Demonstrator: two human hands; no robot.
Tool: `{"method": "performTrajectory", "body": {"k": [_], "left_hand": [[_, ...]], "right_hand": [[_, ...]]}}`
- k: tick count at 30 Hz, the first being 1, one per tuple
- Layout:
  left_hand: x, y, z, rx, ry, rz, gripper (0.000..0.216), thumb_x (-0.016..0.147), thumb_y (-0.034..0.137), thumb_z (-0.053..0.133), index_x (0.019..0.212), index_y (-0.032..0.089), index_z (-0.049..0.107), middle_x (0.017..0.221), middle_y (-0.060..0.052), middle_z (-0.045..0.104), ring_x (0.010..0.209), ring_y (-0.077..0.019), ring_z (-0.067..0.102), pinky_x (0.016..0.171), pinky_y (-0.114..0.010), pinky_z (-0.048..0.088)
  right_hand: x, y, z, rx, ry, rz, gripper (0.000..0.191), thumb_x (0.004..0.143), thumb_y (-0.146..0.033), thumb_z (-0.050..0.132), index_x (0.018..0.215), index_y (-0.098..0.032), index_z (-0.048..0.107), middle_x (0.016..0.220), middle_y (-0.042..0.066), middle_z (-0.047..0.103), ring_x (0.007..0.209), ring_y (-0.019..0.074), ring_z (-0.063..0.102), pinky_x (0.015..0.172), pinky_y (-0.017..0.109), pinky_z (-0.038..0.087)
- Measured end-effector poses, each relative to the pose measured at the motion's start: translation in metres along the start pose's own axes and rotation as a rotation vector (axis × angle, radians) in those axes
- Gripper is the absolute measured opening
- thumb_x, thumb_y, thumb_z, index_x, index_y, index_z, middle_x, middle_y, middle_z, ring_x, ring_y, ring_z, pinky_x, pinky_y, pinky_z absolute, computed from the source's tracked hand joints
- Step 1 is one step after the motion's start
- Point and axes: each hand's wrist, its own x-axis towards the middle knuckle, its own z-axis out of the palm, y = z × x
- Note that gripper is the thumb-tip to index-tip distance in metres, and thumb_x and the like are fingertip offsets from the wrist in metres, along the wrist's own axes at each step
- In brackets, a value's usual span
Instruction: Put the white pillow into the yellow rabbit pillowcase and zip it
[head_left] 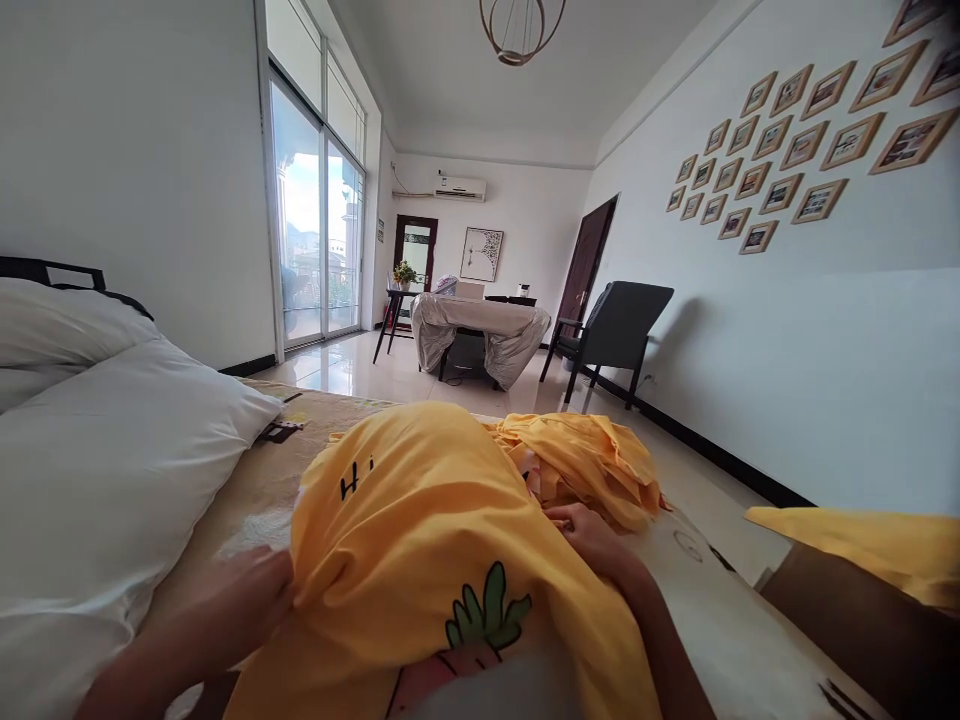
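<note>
A yellow cotton cover printed with "Hi" and a carrot (427, 530) lies bunched on the bed, just right of the white pillows (97, 450); the left hand (251, 590) pinches its left edge, fingers closed on the cloth; the right hand (592, 540) rests on its right side, fingers partly curled against the fabric, grip not discernible; a dark armchair (615, 330) stands well beyond the cover.

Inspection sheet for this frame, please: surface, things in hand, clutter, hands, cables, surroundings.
Surface: bed with a beige printed cover.
Things in hand: yellow pillowcase printed "Hi" and a carrot, bulging over a pillow.
Clutter: crumpled yellow cloth; white pillows at left.
Hands: left hand grips the pillowcase edge; right hand lies on its other side.
Cables: nothing seen.
Surroundings: dark chair, covered table, framed pictures, glass doors.
</note>
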Motion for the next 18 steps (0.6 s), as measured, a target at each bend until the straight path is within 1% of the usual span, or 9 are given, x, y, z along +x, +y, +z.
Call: {"method": "performTrajectory", "body": {"k": [1, 3, 4, 6, 8, 9, 12, 15, 18], "left_hand": [[0.001, 0.0, 0.004, 0.035, -0.015, 0.015, 0.034, 0.079, 0.038, 0.039, 0.061, 0.021, 0.063, 0.068, -0.009, 0.066, 0.065, -0.0247, 0.061, 0.056, -0.031, 0.035], [0.003, -0.002, 0.002, 0.066, 0.036, 0.015, 0.036, 0.081, 0.039, 0.037, 0.071, 0.021, 0.066, 0.074, -0.009, 0.068, 0.068, -0.0269, 0.064, 0.057, -0.033, 0.039], [0.003, -0.002, -0.002, 0.073, 0.119, 0.012, 0.035, 0.081, 0.039, 0.038, 0.078, 0.02, 0.067, 0.08, -0.01, 0.069, 0.07, -0.0276, 0.065, 0.06, -0.035, 0.041], [0.004, 0.001, -0.012, 0.081, 0.398, 0.038, 0.036, 0.082, 0.04, 0.041, 0.098, 0.018, 0.065, 0.096, -0.012, 0.069, 0.078, -0.0291, 0.066, 0.07, -0.039, 0.046], [0.004, 0.012, -0.02, 0.057, 0.667, 0.131, 0.043, 0.086, 0.043, 0.043, 0.116, 0.017, 0.057, 0.111, -0.013, 0.066, 0.095, -0.0297, 0.064, 0.083, -0.041, 0.046], [0.005, 0.02, -0.022, 0.033, 0.736, 0.186, 0.046, 0.088, 0.046, 0.044, 0.123, 0.017, 0.053, 0.116, -0.013, 0.065, 0.102, -0.0291, 0.062, 0.087, -0.04, 0.045], [0.008, 0.045, -0.013, -0.052, 0.72, 0.324, 0.047, 0.091, 0.045, 0.047, 0.13, 0.019, 0.046, 0.122, -0.011, 0.063, 0.11, -0.0251, 0.059, 0.091, -0.034, 0.043], [0.017, 0.059, 0.006, -0.172, 0.6, 0.379, 0.026, 0.096, 0.036, 0.042, 0.106, 0.019, 0.059, 0.103, -0.006, 0.068, 0.091, -0.0194, 0.063, 0.079, -0.029, 0.045], [0.025, 0.06, 0.017, -0.25, 0.598, 0.403, 0.031, 0.098, 0.03, 0.039, 0.08, 0.019, 0.061, 0.08, -0.003, 0.065, 0.072, -0.0157, 0.059, 0.067, -0.027, 0.041]], "right_hand": [[0.0, 0.0, 0.001, -0.018, 0.008, 0.007, 0.034, 0.07, -0.034, 0.056, 0.094, -0.022, 0.078, 0.106, 0.007, 0.074, 0.099, 0.0302, 0.067, 0.084, 0.035, 0.05], [-0.004, -0.001, -0.001, -0.081, 0.133, 0.04, 0.032, 0.071, -0.034, 0.057, 0.091, -0.022, 0.078, 0.103, 0.009, 0.074, 0.098, 0.0314, 0.067, 0.085, 0.038, 0.049], [-0.007, -0.003, -0.003, -0.118, 0.223, 0.051, 0.031, 0.071, -0.034, 0.058, 0.091, -0.022, 0.078, 0.101, 0.01, 0.074, 0.097, 0.0318, 0.067, 0.086, 0.039, 0.048], [-0.013, -0.014, -0.006, -0.133, 0.381, 0.02, 0.035, 0.074, -0.036, 0.058, 0.1, -0.022, 0.076, 0.105, 0.011, 0.073, 0.099, 0.0313, 0.066, 0.087, 0.04, 0.048], [-0.02, -0.029, -0.005, -0.044, 0.435, -0.097, 0.043, 0.08, -0.041, 0.055, 0.116, -0.022, 0.07, 0.118, 0.012, 0.068, 0.106, 0.0293, 0.063, 0.09, 0.04, 0.048], [-0.022, -0.037, -0.003, 0.015, 0.416, -0.163, 0.047, 0.083, -0.044, 0.054, 0.122, -0.022, 0.065, 0.124, 0.011, 0.065, 0.111, 0.0282, 0.061, 0.093, 0.039, 0.047], [-0.019, -0.057, 0.012, 0.087, 0.304, -0.285, 0.054, 0.082, -0.048, 0.058, 0.129, -0.022, 0.06, 0.129, 0.01, 0.062, 0.119, 0.0276, 0.056, 0.101, 0.042, 0.043], [-0.002, -0.06, 0.031, 0.052, 0.229, -0.314, 0.045, 0.072, -0.048, 0.064, 0.106, -0.02, 0.074, 0.11, 0.013, 0.07, 0.106, 0.0305, 0.063, 0.094, 0.043, 0.048], [0.011, -0.055, 0.042, 0.068, 0.261, -0.301, 0.036, 0.07, -0.049, 0.063, 0.083, -0.018, 0.078, 0.086, 0.011, 0.072, 0.082, 0.0276, 0.067, 0.077, 0.039, 0.052]]}}
